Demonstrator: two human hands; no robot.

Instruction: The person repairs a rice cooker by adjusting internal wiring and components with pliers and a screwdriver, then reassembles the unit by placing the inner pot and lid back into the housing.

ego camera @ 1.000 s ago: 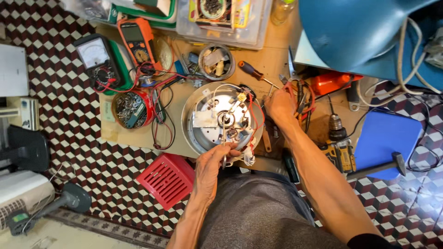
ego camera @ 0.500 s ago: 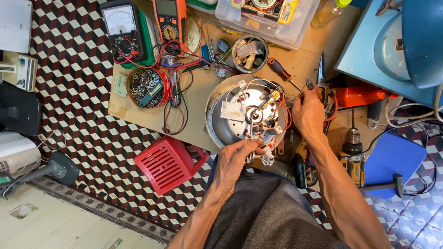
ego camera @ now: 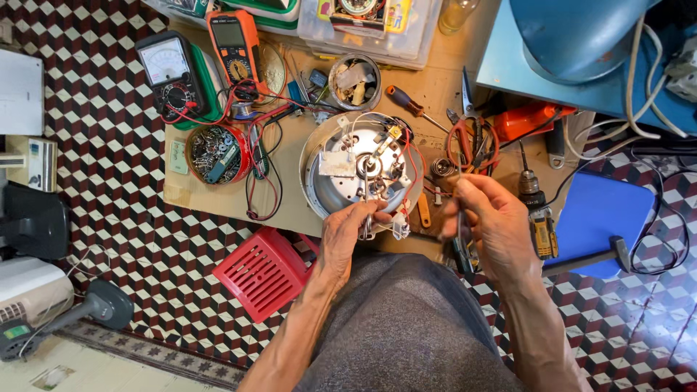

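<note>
Left hand [ego camera: 348,236] pinches appliance base [ego camera: 361,167] rim — right hand [ego camera: 490,218] grips pliers [ego camera: 462,247], tools crowding.

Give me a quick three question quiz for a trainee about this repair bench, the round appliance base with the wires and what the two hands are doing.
1. True or false: the left hand rests at the near edge of the round metal appliance base.
2. What does the right hand hold? A) a slim dark tool B) the orange multimeter C) the red basket
3. Fill in: the red tin of small metal parts sits to the ___ of the base as the head camera shows it.

Key
1. True.
2. A: a slim tool sticks out below the fingers; the orange multimeter lies untouched on the bench and the red basket on the floor.
3. Left.
</note>
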